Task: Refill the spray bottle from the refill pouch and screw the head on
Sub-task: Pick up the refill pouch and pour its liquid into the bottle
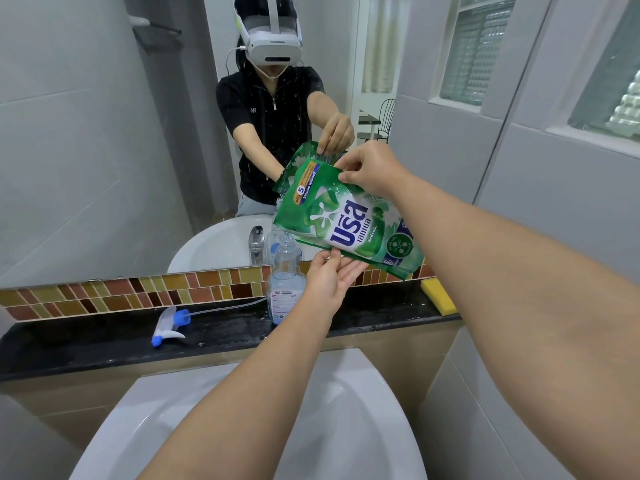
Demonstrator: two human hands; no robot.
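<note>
White washbasin [242,427] fills the bottom of the view, and both forearms reach over it to the black stone ledge [86,344] under the mirror. Refill is mid-pour, I'd say: the green refill pouch [349,223] is tipped over with its lower corner right above the open neck of the clear spray bottle [285,271], which stands upright on the ledge against the mosaic tile strip [121,294]. Can't actually make out a stream at the neck, too small to tell, but there's pale bluish liquid sitting in the lower part of the bottle, so it looks only partly filled. Right hand [372,169] pinches the raised top corner of the pouch between thumb and fingers. Left hand [329,275] is under the pouch's lower edge, fingers straight and close together, thumb up against the plastic, sort of cradling it, and it's also partly blocking the bottle. Pouch looks soft and crinkly, still fairly plump, with big white and blue lettering on the front. Trigger spray head [169,325] (white with blue collar and nozzle) lies on its side on the ledge well left of the bottle, dip tube trailing toward it. So what's left: finish pouring, put the pouch down, drop the tube in and screw the head on. Yellow sponge [438,296] sits at the right end of the ledge.
</note>
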